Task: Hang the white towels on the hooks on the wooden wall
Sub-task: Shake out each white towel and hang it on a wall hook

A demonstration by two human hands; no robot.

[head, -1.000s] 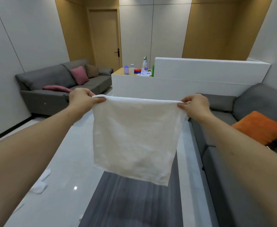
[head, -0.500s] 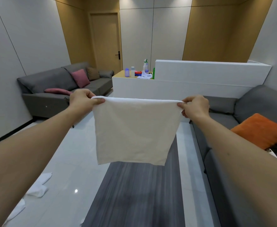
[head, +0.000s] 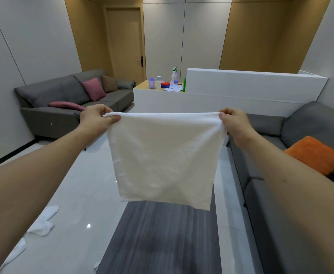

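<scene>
Left hand [head: 97, 119] at nine o'clock and right hand [head: 234, 123] at three pinch the white towel [head: 164, 159], fingers clamped on its top corners, spreading it flat, probably for hanging; no hooks visible.

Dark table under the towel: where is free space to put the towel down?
The dark table top looks bare between white floor and grey sofa. Fallen towels crowd the floor's left.

The white towel [head: 163, 161] is soft, matt terry cloth with a nubbly nap. Below it the floor [head: 79, 186] is glossy pale tile reflecting a light, beside a dark matt wood-grain surface [head: 162, 240]. The sofas [head: 63, 103] are matt grey fabric.
</scene>
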